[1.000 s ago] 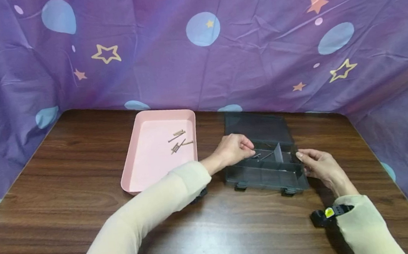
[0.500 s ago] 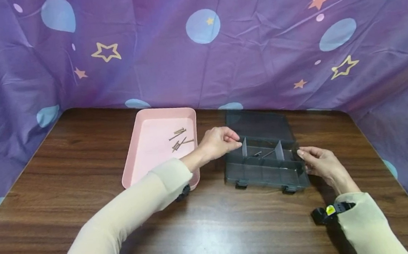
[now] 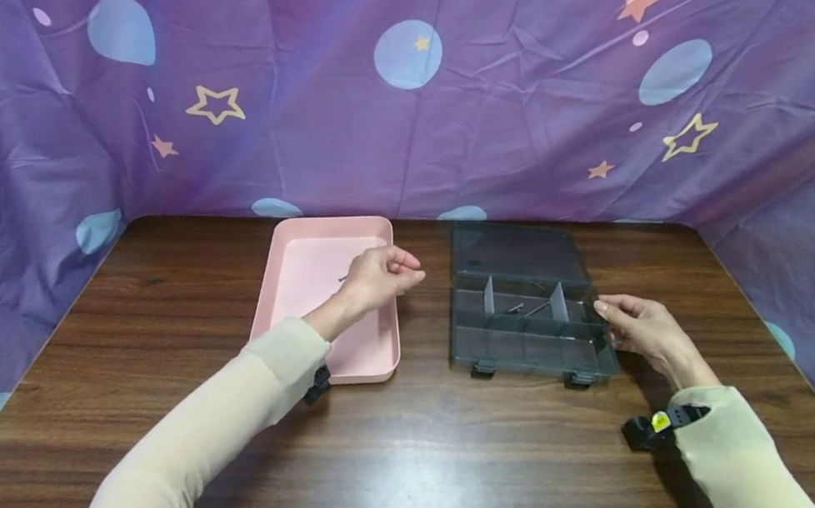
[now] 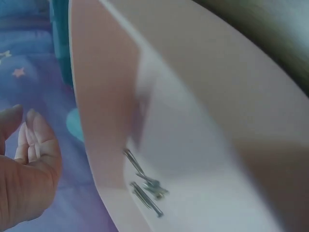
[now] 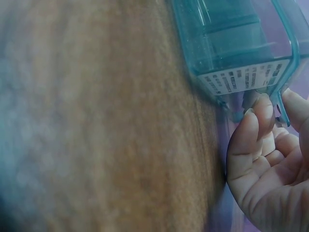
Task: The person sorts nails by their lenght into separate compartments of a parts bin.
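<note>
My left hand (image 3: 373, 279) hovers above the right side of a pink tray (image 3: 364, 369), thumb and fingers bent toward each other with nothing between them. Several thin metal pieces with heads, like screws or nails (image 4: 144, 195), lie in the tray; the hand mostly hides them in the head view. To the right stands a dark, see-through compartment box (image 3: 532, 349), lid (image 3: 516, 250) laid back. A few similar metal pieces (image 3: 535, 309) lie in its middle compartment. My right hand (image 3: 646, 331) pinches the box's right side, beside a white label (image 5: 244, 77) in the right wrist view.
Two upright dividers (image 3: 558, 302) split the box's back row. Two dark latches (image 3: 580, 380) stick out at its front edge. Brown wood-grain table (image 3: 416, 462) lies around both containers, and a purple patterned cloth (image 3: 316, 113) hangs behind.
My left hand has left the box's middle compartment and moved left until it is over the tray. The right hand has kept its hold on the box.
</note>
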`<move>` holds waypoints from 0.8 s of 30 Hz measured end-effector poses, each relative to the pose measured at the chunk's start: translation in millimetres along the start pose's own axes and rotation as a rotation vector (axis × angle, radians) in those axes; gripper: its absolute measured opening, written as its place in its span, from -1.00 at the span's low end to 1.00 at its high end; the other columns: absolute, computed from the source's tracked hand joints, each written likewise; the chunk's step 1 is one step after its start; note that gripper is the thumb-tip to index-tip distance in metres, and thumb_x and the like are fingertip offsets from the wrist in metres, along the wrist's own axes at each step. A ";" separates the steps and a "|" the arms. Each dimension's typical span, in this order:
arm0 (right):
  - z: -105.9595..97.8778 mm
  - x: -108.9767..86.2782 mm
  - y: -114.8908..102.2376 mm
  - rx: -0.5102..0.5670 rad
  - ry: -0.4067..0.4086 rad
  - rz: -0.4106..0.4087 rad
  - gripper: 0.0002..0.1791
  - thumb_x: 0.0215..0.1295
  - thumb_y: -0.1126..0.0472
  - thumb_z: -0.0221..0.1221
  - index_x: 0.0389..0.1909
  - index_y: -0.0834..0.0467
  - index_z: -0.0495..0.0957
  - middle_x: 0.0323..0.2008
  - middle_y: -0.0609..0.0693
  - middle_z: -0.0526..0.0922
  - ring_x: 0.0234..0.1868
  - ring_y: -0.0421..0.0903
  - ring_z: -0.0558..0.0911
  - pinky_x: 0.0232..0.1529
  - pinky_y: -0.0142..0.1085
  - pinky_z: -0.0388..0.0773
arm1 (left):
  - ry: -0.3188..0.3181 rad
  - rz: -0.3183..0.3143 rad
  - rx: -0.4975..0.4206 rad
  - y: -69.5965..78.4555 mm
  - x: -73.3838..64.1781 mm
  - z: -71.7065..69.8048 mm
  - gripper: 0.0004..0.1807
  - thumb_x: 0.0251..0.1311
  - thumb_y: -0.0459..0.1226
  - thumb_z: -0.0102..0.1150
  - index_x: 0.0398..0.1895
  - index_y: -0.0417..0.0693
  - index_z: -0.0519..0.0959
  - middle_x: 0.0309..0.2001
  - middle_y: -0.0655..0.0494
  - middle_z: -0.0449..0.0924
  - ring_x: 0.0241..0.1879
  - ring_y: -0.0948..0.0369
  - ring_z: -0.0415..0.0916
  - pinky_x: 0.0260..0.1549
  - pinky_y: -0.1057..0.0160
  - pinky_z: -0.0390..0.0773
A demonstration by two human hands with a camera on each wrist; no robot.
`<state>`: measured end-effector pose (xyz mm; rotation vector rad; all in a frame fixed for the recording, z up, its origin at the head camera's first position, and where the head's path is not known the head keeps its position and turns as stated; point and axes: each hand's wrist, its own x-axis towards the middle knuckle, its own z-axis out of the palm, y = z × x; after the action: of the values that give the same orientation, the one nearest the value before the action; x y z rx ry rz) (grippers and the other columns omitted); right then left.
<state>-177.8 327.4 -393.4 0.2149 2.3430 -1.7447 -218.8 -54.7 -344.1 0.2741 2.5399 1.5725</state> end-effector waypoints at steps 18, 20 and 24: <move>-0.6 0.6 -0.4 -0.029 0.001 0.001 -0.95 0.32 0.03 0.12 -0.31 -0.25 0.49 -0.49 -0.33 0.54 -0.49 -0.36 0.47 -0.45 -0.43 0.52 | 0.074 -0.047 0.087 -24.6 -6.7 -32.3 -0.74 0.10 -0.27 0.26 -0.18 -0.24 0.59 -0.24 -0.10 0.66 -0.34 0.22 0.54 -0.34 0.42 0.48; -0.6 0.6 -0.6 -0.027 0.001 0.005 -0.95 0.32 0.04 0.12 -0.31 -0.24 0.49 -0.50 -0.33 0.54 -0.50 -0.36 0.47 -0.46 -0.44 0.52 | 0.077 -0.060 0.094 -28.9 -7.0 -34.7 -0.75 0.10 -0.28 0.25 -0.17 -0.25 0.59 -0.26 -0.09 0.65 -0.42 0.28 0.50 -0.41 0.45 0.46; -0.5 0.7 -0.3 -0.005 -0.003 0.014 -0.94 0.32 0.05 0.12 -0.32 -0.24 0.51 -0.52 -0.31 0.52 -0.52 -0.35 0.47 -0.47 -0.43 0.51 | 0.068 -0.102 0.089 -36.3 -7.8 -39.2 -0.75 0.12 -0.33 0.21 -0.16 -0.29 0.57 -0.29 -0.07 0.63 -0.51 0.35 0.44 -0.49 0.48 0.44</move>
<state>-178.6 327.8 -393.1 0.2266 2.3375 -1.7314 -222.5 -106.5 -359.1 0.1006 2.6336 1.4587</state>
